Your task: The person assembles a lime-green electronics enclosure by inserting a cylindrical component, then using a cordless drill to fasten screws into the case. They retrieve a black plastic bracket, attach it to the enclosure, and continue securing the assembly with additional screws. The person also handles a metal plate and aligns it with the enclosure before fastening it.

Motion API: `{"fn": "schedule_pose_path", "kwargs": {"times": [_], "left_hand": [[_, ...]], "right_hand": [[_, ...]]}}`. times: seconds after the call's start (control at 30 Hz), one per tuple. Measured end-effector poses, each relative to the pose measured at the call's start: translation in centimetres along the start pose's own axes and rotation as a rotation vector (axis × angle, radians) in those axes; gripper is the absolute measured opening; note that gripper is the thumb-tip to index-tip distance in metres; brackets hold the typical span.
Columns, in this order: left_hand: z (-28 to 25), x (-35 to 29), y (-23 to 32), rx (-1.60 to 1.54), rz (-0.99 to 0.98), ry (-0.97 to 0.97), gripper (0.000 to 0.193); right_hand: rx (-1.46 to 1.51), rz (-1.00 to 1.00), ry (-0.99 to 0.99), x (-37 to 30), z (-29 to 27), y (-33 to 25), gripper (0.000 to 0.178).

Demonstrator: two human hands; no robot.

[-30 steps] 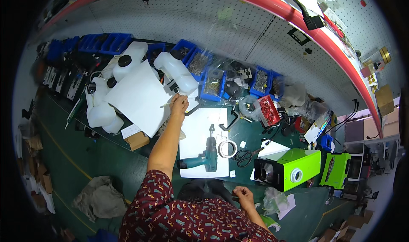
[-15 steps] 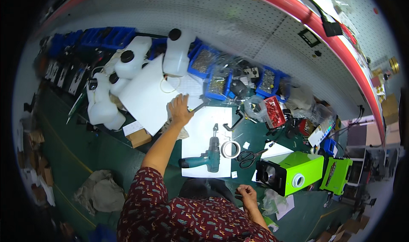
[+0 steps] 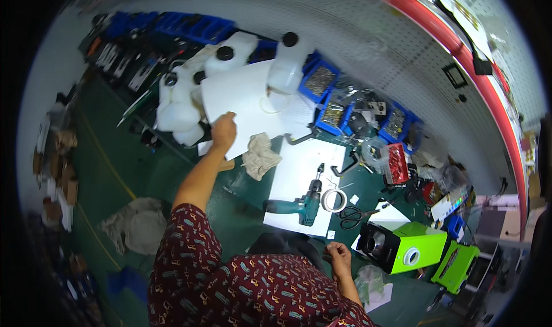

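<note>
My left hand [image 3: 224,132] is closed on the lower left edge of a large white sheet [image 3: 238,94], its fingers bunched together. The sheet leans over several white plastic jugs [image 3: 179,114], and a pale ring [image 3: 273,103] lies on its right part. Beside my left hand rests a crumpled beige cloth [image 3: 261,156]. Close to my body, my right hand [image 3: 339,257] is curled with its fingertips together; whatever it may hold is too small to make out. A teal cordless drill [image 3: 310,203] lies on a white paper [image 3: 290,177] between my hands.
Right of the drill are a tape roll [image 3: 334,200], black scissors [image 3: 352,216] and a bright green box-shaped machine [image 3: 417,246]. Blue bins [image 3: 332,115] of small metal parts line the back. A clear plastic bag [image 3: 371,280] lies beside my right hand.
My left hand has moved left from the sheet's right side to its lower left edge, and its spread fingers have closed. The view has shifted; my right hand stays curled near my body.
</note>
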State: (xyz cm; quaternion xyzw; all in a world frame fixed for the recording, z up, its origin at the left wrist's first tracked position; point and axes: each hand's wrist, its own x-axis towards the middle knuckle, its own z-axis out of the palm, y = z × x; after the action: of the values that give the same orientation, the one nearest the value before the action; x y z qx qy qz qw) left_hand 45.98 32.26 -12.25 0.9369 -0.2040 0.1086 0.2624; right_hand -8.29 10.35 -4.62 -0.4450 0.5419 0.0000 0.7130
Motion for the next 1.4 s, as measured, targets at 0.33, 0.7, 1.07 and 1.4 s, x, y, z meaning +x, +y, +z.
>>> {"fn": "schedule_pose_path", "kwargs": {"times": [0.33,0.7,1.07,1.4], "left_hand": [[-11.8,-39.6,-2.8,-0.188,-0.469,-0.641,0.019],[-16.5,-66.8,-7.1,-0.281,-1.222,-0.9,0.033],[-28.8,-56.8,-39.0,-0.239,-1.185,-0.16,0.027],[-39.9,-42.7,-67.7,-0.417,-1.252,0.173,0.035]], "right_hand": [[-0.367,-0.137,-0.464,7.5,9.9,-3.2,0.015],[-0.746,-0.166,-0.848,7.2,32.6,-1.4,0.02],[-1.213,-0.458,-0.948,3.5,61.5,8.1,0.029],[-1.136,-0.439,-0.916,1.6,98.7,13.7,0.017]]}}
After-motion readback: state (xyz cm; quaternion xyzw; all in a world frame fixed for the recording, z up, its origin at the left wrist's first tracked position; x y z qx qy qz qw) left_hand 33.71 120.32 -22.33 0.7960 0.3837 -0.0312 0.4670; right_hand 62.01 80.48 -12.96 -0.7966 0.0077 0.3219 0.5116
